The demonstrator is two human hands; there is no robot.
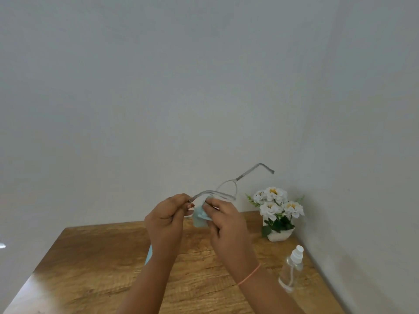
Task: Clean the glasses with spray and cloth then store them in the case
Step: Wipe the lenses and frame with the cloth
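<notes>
Above the wooden bench [90, 257], the left hand [166, 219] pinches a temple of the clear-framed glasses [226, 189]; the right hand [223, 219], grip closed on a pale blue cloth [200, 217], wipes one lens. Wiping seems underway; storing remains.

Your glasses [227, 189], clear-framed with greyish temples, are up in the air above the surface [102, 268], temples unfolded, one jutting up to the right. Your left hand [166, 219] pinches the other temple, and your right hand [224, 223] holds the bunched pale blue cloth [200, 217] against the frame. The clear spray bottle [292, 268] with its white pump stands upright on the surface at your right.
</notes>
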